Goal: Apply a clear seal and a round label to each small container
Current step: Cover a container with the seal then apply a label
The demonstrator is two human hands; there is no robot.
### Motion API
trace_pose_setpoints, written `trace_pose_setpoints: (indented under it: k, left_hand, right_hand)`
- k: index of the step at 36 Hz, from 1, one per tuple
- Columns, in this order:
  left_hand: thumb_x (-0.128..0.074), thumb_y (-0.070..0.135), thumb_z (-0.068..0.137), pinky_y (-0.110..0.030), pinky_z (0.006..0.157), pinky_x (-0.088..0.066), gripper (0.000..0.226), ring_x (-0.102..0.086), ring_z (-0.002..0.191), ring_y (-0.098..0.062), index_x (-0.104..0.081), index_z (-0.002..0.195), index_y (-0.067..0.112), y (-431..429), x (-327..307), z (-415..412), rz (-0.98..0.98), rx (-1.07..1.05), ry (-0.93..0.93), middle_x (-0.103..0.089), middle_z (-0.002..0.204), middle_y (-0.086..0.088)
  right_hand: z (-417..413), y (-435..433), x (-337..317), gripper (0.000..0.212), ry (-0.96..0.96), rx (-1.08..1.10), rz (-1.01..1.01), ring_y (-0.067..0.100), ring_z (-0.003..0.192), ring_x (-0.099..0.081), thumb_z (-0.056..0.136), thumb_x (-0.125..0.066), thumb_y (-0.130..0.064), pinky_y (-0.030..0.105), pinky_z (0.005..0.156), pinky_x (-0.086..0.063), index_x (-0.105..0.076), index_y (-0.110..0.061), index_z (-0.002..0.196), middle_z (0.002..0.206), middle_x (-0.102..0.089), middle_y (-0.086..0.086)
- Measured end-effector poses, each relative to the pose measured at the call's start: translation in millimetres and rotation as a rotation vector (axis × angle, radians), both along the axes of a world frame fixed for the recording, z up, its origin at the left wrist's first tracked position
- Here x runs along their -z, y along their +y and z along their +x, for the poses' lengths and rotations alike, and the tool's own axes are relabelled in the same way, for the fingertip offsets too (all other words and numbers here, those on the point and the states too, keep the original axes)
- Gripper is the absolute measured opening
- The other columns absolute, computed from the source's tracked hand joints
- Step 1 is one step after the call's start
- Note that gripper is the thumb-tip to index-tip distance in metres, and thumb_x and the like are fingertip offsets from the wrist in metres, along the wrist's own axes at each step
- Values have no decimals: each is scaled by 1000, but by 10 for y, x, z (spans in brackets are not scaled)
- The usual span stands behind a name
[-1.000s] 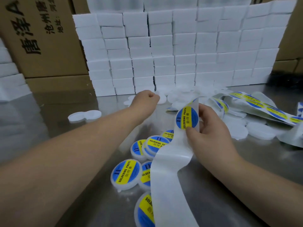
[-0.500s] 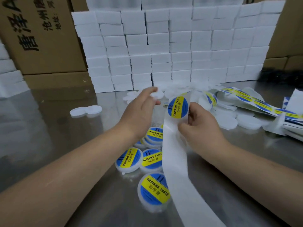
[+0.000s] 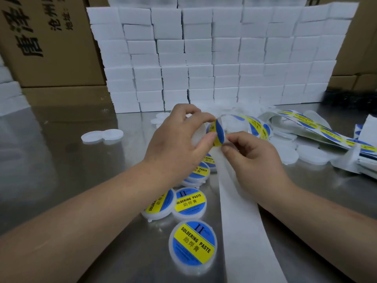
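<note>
My left hand [image 3: 177, 141] holds a small white container [image 3: 197, 134] between thumb and fingers, above the table's middle. A round blue-and-yellow label [image 3: 217, 132] stands on edge right against it, half peeled from the white backing strip [image 3: 240, 231]. My right hand [image 3: 253, 158] pinches that strip just under the label. Whether the label touches the container's face is hidden by my fingers. Several labelled "SOLDERING PASTE" containers [image 3: 192, 245] lie on the steel table below my hands.
Unlabelled white containers [image 3: 312, 155] and a loose run of label strip [image 3: 326, 130] lie at the right. Two white lids [image 3: 102, 136] sit at the left. A wall of white boxes [image 3: 224, 58] and cardboard cartons [image 3: 51, 41] stand behind.
My left hand came back from the pile with a white container and met the label. The label, flat on the strip before, now stands peeled on edge beside the container.
</note>
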State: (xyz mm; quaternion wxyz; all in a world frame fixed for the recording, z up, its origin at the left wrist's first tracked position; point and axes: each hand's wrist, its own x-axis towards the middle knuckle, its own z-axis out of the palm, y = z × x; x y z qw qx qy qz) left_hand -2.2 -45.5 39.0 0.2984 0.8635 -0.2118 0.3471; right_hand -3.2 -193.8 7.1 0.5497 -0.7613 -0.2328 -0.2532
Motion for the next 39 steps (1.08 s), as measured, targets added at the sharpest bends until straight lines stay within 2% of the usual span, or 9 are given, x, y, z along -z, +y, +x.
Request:
trace_pose_setpoints:
  k: [5,10,15,20,24,26,29,34,39]
  left_hand:
    - [-55,29,77,-29,78,-43,28,-57,96,-21,-68,97,13,-15,-14,-27,33,3,-45,-57,104,-4]
    - [-55,34,77,-39,73,-50,35,-62,84,-28,-72,99,12,-7,-18,-48,159,74,-74,-62,96,-10]
    - [-62,42,71,-42,71,-51,40,-64,78,-26,-73,94,12,-16,8,-27,255,87,-56,-63,90,-10]
    - [-69,34,71,-42,70,-51,32,-63,77,-28,-73,92,10,3,-6,6,277,53,-99,-63,90,-12]
    - [-66,42,70,-30,75,-43,40,-62,86,-27,-72,96,12,46,-48,20,232,3,-96,-62,97,-9]
    - [-67,48,72,-23,76,-36,43,-58,94,-20,-70,102,17,86,-67,59,199,-38,-63,-58,102,-1]
    - [-63,50,75,-14,73,-27,39,-48,97,-3,-65,106,26,160,-71,157,107,-122,17,-44,102,15]
    - [-57,51,81,-20,74,-30,32,-46,94,-3,-63,103,28,251,-80,280,-60,-263,78,-50,108,8]
    - [-52,49,84,-22,71,-28,27,-40,87,-3,-63,99,29,306,-80,334,-143,-316,90,-47,101,8]
  right_hand:
    - [5,-5,1,47,-5,14,1,-12,70,-54,86,-54,2,3,68,-38,-57,-42,70,68,-60,-31]
    - [17,-9,3,45,-3,29,8,-9,65,-52,85,-54,2,5,64,-37,-57,-39,69,65,-59,-21]
    - [6,-7,1,47,-23,32,-16,-12,65,-51,84,-54,5,3,63,-35,-53,-38,66,60,-57,-27]
    - [11,1,-3,49,-48,47,-16,-14,67,-52,84,-55,5,2,65,-35,-53,-41,67,65,-57,-21]
    - [28,-2,27,39,-22,47,-34,-15,72,-53,88,-54,-1,2,70,-37,-58,-39,78,77,-58,-24]
    - [29,-4,30,31,-11,47,-46,-10,74,-55,88,-53,-2,4,71,-39,-64,-31,88,78,-61,-23]
    - [37,-7,21,36,4,49,-17,-3,77,-60,88,-51,-2,13,74,-45,-59,-37,88,77,-63,-24]
    - [25,-11,14,41,3,92,-16,-1,65,-55,86,-50,-3,10,62,-42,-42,-42,90,77,-54,-40]
    - [-45,-15,-19,51,-89,175,-84,-5,63,-49,80,-50,1,4,62,-36,-40,-47,90,92,-49,-32]
